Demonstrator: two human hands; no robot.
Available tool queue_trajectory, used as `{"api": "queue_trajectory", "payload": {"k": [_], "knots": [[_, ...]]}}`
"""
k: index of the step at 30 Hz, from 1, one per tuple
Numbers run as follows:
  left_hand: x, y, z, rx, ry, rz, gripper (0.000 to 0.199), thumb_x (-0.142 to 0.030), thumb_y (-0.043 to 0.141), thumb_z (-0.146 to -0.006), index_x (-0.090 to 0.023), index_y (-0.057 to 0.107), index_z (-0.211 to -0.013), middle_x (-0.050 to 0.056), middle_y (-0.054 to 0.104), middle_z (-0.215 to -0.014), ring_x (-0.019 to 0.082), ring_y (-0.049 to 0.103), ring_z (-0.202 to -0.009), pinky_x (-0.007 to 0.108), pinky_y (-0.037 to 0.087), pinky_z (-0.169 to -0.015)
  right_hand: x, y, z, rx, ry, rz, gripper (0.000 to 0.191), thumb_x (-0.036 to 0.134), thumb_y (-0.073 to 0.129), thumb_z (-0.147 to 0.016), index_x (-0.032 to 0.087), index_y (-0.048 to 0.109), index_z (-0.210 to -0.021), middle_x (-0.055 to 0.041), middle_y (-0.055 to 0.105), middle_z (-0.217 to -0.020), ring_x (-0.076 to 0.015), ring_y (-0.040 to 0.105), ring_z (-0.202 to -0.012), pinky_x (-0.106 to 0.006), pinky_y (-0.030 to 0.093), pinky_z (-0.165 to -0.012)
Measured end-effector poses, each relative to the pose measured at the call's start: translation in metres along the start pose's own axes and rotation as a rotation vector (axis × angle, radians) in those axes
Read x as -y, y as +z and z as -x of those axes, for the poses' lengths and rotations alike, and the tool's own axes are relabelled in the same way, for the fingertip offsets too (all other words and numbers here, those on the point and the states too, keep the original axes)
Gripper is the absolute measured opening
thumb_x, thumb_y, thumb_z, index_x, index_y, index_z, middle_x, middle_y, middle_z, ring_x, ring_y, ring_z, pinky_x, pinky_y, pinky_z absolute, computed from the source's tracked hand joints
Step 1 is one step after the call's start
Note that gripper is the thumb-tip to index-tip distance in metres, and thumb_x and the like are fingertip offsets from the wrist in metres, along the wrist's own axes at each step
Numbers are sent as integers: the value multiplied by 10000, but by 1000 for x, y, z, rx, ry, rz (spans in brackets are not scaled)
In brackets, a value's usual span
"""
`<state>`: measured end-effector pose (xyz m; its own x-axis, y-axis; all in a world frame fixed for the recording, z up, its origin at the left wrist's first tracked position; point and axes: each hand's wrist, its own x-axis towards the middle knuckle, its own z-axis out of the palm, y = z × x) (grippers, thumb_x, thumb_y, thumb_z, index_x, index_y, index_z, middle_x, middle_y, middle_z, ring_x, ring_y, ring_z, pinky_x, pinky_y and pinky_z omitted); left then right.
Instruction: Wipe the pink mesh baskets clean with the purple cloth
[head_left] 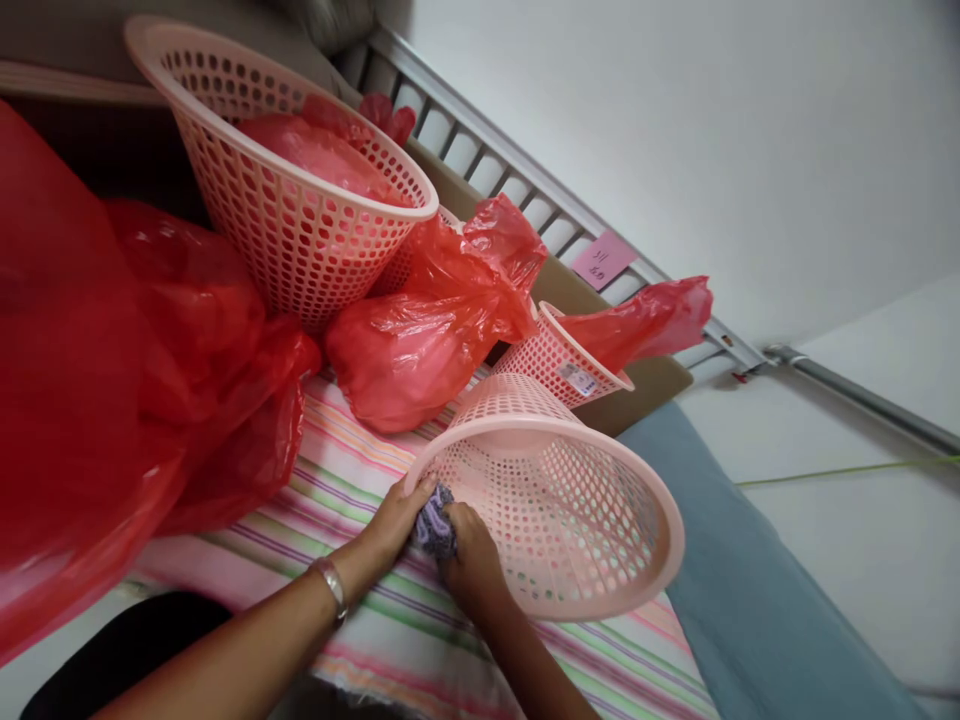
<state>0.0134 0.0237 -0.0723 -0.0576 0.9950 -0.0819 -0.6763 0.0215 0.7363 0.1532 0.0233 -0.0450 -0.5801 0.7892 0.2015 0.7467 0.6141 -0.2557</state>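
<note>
A pink perforated plastic basket [600, 500] lies tipped on its side, its wide mouth facing me. My left hand [401, 510], with a silver bracelet on the wrist, is closed on the left part of the basket's rim. My right hand [474, 560] is closed around a bunched grey and purple cloth [435, 524], pressed at the rim beside the left fingers. Part of the cloth is hidden by the right fingers. Under the basket spreads a striped pink, green and white cloth [360, 560].
Red plastic bags [90, 350] crowd the left. A larger pink basket [255, 200] holds a red bag, and another red bag [427, 350] sits near it. A smaller labelled basket [555, 350] stands behind. A metal rail [525, 170] with a pink note [604, 260] runs along the wall.
</note>
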Motion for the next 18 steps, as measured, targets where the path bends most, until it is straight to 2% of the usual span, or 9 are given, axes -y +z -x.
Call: {"api": "queue_trajectory", "payload": {"k": [5, 8, 11, 15, 18], "knots": [[-1, 1, -1, 50, 61, 29, 524, -497, 627, -762, -141, 624, -1147, 88, 681, -1101, 249, 587, -1069, 365, 384, -1004, -24, -1, -46, -51, 226, 92, 270, 111, 432, -743, 173, 555, -974, -81, 611, -902, -212, 562, -859, -297, 400, -754], [-4, 3, 2, 89, 1, 38, 541, -516, 598, -780, -131, 614, -1159, 96, 689, -1085, 267, 597, -1056, 389, 403, -984, -47, 4, -79, -80, 345, 219, 357, 126, 467, -758, 154, 560, -1102, -108, 636, -941, -233, 587, -899, -301, 405, -771], [-8, 7, 8, 115, -37, 35, 549, -522, 595, -779, -128, 611, -1162, 94, 697, -1061, 272, 611, -1023, 385, 439, -937, -74, 8, -107, -57, 455, 340, 346, 133, 491, -770, 136, 597, -1099, -149, 650, -977, -273, 597, -952, -334, 417, -790], [-11, 12, 12, 149, -35, -13, 569, -547, 615, -748, -150, 624, -1155, 76, 716, -986, 259, 643, -911, 369, 480, -860, -98, 10, -130, -62, 464, 333, 304, 202, 479, -831, 157, 626, -1093, -159, 640, -1095, -302, 531, -1115, -375, 406, -878], [-12, 12, 11, 166, -36, -18, 589, -568, 618, -735, -146, 629, -1147, 77, 720, -949, 262, 649, -872, 382, 489, -837, -106, 11, -137, -68, 441, 292, 316, 238, 493, -837, 166, 621, -1117, -154, 645, -1101, -303, 519, -1142, -378, 398, -908]]}}
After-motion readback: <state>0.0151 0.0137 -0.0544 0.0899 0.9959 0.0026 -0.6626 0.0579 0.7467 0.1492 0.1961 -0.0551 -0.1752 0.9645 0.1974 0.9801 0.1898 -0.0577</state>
